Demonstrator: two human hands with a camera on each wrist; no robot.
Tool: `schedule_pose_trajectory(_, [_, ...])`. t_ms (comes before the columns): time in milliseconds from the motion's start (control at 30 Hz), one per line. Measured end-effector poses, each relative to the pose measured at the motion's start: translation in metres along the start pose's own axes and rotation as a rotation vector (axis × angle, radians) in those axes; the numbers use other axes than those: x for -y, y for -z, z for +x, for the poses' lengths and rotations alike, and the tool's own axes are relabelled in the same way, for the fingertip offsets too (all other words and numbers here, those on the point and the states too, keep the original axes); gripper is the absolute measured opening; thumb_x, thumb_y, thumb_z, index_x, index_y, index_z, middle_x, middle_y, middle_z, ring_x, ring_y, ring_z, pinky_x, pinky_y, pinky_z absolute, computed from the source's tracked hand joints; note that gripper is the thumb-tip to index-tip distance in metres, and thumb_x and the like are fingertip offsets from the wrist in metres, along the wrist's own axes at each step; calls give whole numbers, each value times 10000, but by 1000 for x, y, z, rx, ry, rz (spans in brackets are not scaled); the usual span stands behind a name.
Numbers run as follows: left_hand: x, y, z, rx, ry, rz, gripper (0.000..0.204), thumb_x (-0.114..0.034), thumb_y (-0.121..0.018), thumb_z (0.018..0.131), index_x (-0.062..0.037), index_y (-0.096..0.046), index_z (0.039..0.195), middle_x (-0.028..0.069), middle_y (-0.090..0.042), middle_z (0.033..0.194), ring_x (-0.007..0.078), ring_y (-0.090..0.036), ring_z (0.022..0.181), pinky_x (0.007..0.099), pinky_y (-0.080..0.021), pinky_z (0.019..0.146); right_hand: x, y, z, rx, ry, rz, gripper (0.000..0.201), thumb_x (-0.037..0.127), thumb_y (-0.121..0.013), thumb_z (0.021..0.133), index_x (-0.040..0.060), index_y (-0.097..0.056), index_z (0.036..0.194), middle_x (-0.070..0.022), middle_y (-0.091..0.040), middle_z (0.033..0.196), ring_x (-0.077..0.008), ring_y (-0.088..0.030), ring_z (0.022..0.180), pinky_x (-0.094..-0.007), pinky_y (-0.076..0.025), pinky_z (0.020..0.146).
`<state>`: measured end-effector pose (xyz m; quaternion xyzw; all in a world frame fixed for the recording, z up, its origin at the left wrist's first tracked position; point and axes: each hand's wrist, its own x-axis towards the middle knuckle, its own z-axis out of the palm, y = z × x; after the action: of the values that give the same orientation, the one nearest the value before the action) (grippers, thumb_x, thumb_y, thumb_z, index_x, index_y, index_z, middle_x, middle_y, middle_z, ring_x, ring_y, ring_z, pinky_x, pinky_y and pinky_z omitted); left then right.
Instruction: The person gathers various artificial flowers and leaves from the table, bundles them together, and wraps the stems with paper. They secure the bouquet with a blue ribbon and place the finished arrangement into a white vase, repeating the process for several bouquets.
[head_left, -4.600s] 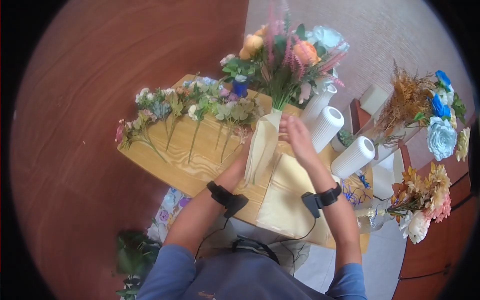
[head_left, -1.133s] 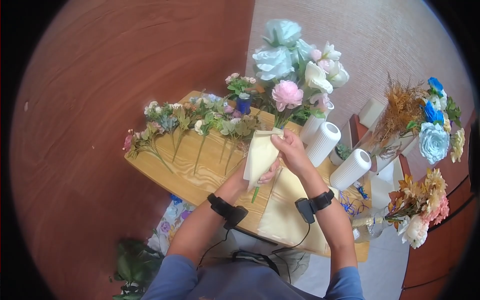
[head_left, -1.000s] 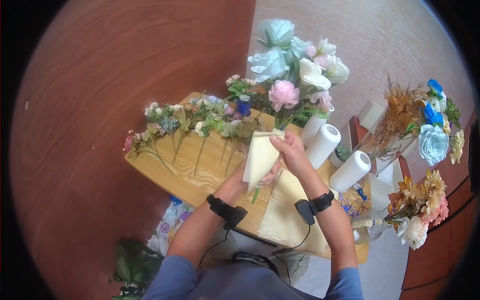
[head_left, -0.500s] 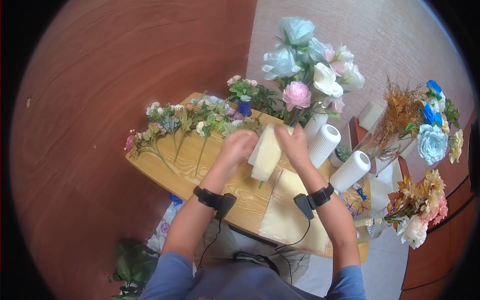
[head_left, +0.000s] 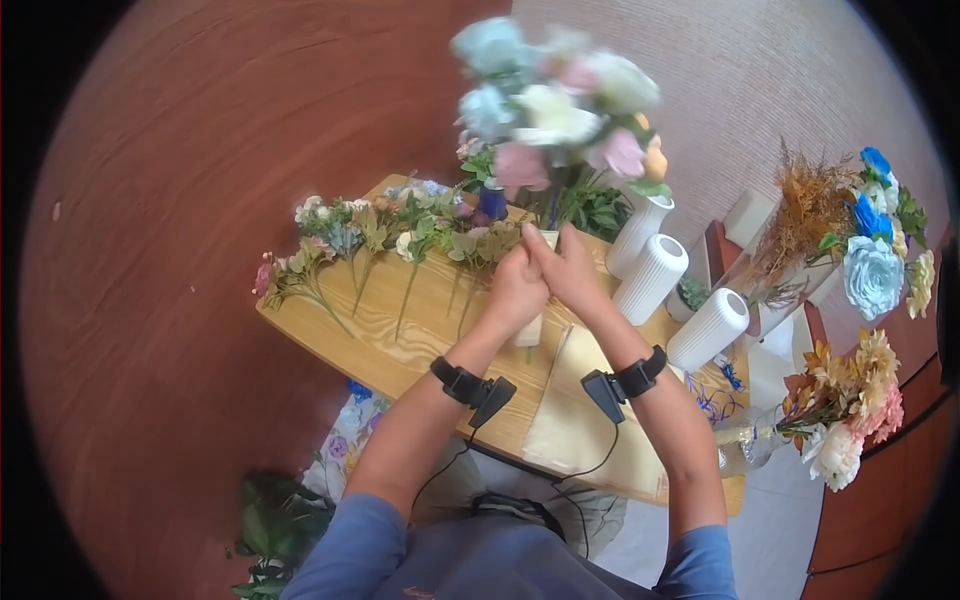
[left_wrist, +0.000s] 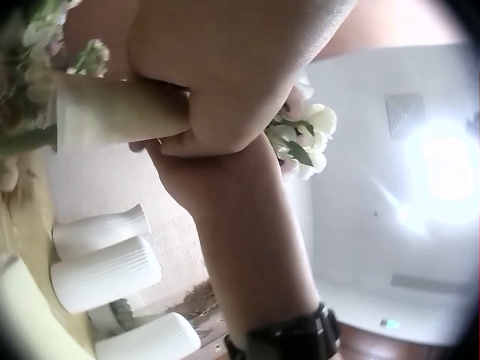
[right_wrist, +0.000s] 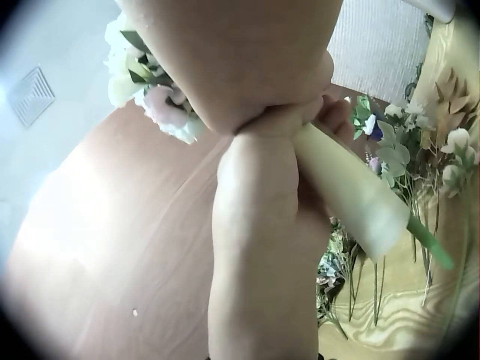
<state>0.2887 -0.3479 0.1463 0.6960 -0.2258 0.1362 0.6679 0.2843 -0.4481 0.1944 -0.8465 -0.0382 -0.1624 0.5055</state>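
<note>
Both hands grip a bouquet of artificial flowers (head_left: 560, 112) around its stems, which are rolled in pale yellow paper (right_wrist: 352, 191). The blooms, light blue, white and pink, rise above the hands and are blurred in the head view. My left hand (head_left: 518, 288) curls round the paper, pressed against my right hand (head_left: 572, 268), whose fingers also wrap it near the top. Below them the roll forms a narrow tube, seen too in the left wrist view as a paper sleeve (left_wrist: 120, 114). A green stem end (right_wrist: 431, 244) pokes out of its bottom.
Several flower sprigs (head_left: 405, 240) lie along the left of the wooden table (head_left: 375, 345). White ribbed vases (head_left: 652, 278) stand at the right, near a small potted plant (head_left: 692, 292). Flat yellow paper sheets (head_left: 590, 405) lie in front. A glass vase (head_left: 748, 440) lies at the right edge.
The bouquet has turned, from orange blooms and pink sprigs to blue and white ones. The loose paper is now a tight roll. My left hand, off it half a second ago, grips it again.
</note>
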Motion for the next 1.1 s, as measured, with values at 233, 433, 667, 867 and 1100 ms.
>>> schedule_pose_trajectory(233, [2, 10, 2, 207, 129, -738, 236, 34, -562, 852, -13, -518, 1078, 108, -627, 1022, 181, -646, 881, 303, -535, 765, -39, 12, -37, 178, 90, 478, 523, 154, -617, 869, -72, -381, 1277, -155, -534, 1217, -205, -536, 1099, -338, -439, 936])
schedule_pose_trajectory(433, [-4, -10, 7, 6, 147, -797, 146, -12, -585, 879, -11, -531, 1014, 104, -626, 945, 186, -645, 821, 312, -551, 727, -35, 16, -52, 291, 118, 14, 619, 211, -619, 788, -51, -401, 1305, -205, -589, 1160, -265, -591, 1083, -353, -462, 899])
schedule_pose_trajectory(667, [-9, -8, 10, 0, 223, -714, 132, -158, -559, 944, -40, -557, 885, 72, -610, 734, 164, -613, 647, 317, -533, 639, -58, -4, -53, 43, 99, -182, 502, 242, -650, 802, 27, -519, 1236, -160, -657, 1001, -342, -643, 935, -390, -491, 811])
schedule_pose_trajectory(867, [-14, 2, 8, 141, 292, -840, 307, -309, -512, 976, -104, -474, 751, 40, -503, 559, 154, -527, 509, 315, -481, 568, -60, 7, -58, 372, 17, 214, 198, 188, -634, 823, 5, -583, 876, -85, -604, 697, -207, -593, 606, -312, -459, 552])
schedule_pose_trajectory(1100, [0, 3, 11, 488, 272, -1228, 321, -316, -485, 984, -120, -453, 732, -1, -421, 518, 133, -437, 461, 312, -443, 561, -75, 27, -46, 1202, -628, 956, 145, 98, -592, 858, 99, -479, 768, 21, -469, 585, -98, -463, 464, -239, -349, 413])
